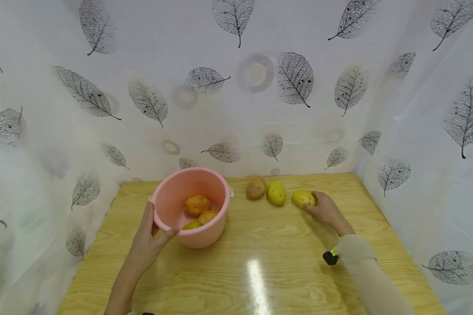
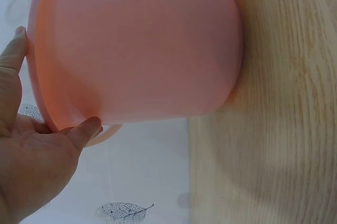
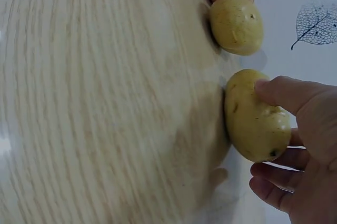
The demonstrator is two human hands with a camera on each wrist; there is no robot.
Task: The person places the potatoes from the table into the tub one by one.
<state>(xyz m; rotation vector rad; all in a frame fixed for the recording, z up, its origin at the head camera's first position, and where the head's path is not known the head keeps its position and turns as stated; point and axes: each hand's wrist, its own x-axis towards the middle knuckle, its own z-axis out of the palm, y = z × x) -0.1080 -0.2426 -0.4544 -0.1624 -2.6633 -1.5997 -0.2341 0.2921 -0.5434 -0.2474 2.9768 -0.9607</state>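
A pink bucket [image 1: 205,238] stands on the left of the table, tilted a little in the head view. Inside it lie a brownish potato [image 1: 197,205], a second one partly behind the near rim, and a yellow potato [image 1: 192,225]. My left hand [image 1: 143,247] grips the bucket's near-left rim; in the left wrist view its thumb and fingers [image 2: 87,130] are at the rim. At the right, my right hand [image 1: 328,212] holds a yellow potato [image 3: 255,118], thumb on top and fingers round the far side.
Left of the held potato lie another yellow potato [image 1: 276,193] and a brown potato [image 1: 255,188], side by side near the table's back edge. Leaf-printed white curtains [image 1: 236,109] stand around the wooden table [image 1: 287,262] at the back and both sides.
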